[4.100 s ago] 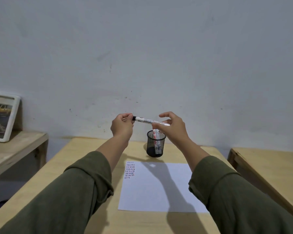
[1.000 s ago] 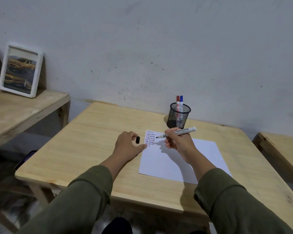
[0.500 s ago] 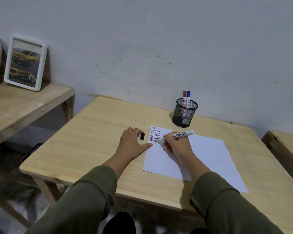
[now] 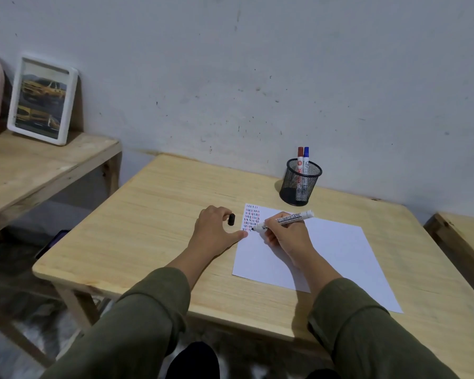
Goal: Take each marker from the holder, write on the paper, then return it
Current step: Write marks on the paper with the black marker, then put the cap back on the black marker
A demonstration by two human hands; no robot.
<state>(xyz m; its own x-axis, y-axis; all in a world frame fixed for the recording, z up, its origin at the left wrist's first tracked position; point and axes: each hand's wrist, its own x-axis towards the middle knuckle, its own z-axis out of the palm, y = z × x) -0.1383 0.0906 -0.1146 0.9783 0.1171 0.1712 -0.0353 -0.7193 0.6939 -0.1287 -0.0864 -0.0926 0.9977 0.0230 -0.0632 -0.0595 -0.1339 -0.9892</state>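
A white sheet of paper lies on the wooden table, with rows of short red, blue and black strokes at its far left corner. My right hand grips an uncapped black marker; its tip touches the paper just below the strokes. My left hand rests on the table beside the paper's left edge and pinches the marker's black cap between finger and thumb. A black mesh holder stands behind the paper with a red marker and a blue marker upright in it.
A grey wall runs right behind the table. To the left stands a lower wooden bench with a white-framed picture leaning on the wall. Another wooden bench sits at the right edge.
Four seconds ago both hands held the marker above the holder, pulling the cap off. Since then they came down to the paper, and the marker tip has lowered onto the sheet.
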